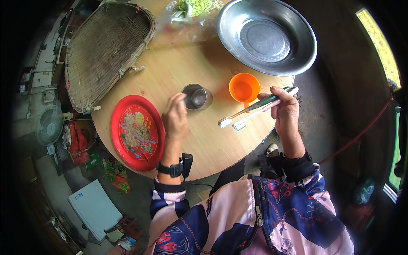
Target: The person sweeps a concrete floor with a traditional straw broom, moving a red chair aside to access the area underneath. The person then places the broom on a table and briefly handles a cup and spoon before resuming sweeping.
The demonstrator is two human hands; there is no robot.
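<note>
My right hand (285, 106) grips two toothbrushes together. One is a toothbrush with a dark green handle (261, 103); below it runs a pale pink-and-white toothbrush (259, 111). Their bristle heads point left over the table. An orange plastic mug (244, 88) stands just beyond the brushes, its handle towards me. My left hand (176, 118), a little blurred, is at the near left side of a grey cup (204, 98). Its fingers are bent by the cup's rim, and whether they touch it I cannot tell. Left of that hand lies a red oval tray (116, 134) with dry, straw-coloured bits on it.
A large steel basin (264, 40) sits at the table's far right edge. Leafy greens (194, 8) in clear plastic lie at the back. A woven bamboo basket (105, 47) leans over the left side of the round wooden table (216, 149). A fan (49, 124) stands farther left.
</note>
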